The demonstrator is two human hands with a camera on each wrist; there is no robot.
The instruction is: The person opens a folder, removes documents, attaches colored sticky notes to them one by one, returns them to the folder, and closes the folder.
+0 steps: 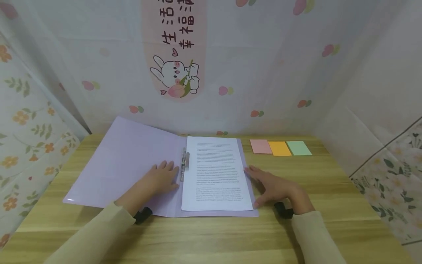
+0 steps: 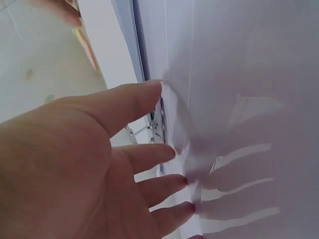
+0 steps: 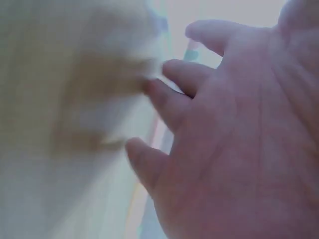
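A lavender folder [image 1: 122,161] lies opened flat on the table, its cover spread to the left. On its right side sits a stack of printed white paper [image 1: 217,176], beside a metal clip [image 1: 182,165] at the spine. My left hand [image 1: 162,178] rests with spread fingers on the folder just left of the clip; in the left wrist view its fingertips [image 2: 187,180] touch the lavender surface. At the right edge of the stack is my right hand [image 1: 270,184], thumb and fingers apart along that edge. Whether it touches the paper or only the folder, I cannot tell.
Pink [image 1: 261,146], orange [image 1: 279,148] and green sticky notes [image 1: 298,147] lie in a row at the back right of the wooden table [image 1: 211,238]. A printed curtain [image 1: 250,73] hangs behind, and patterned cloth encloses both sides.
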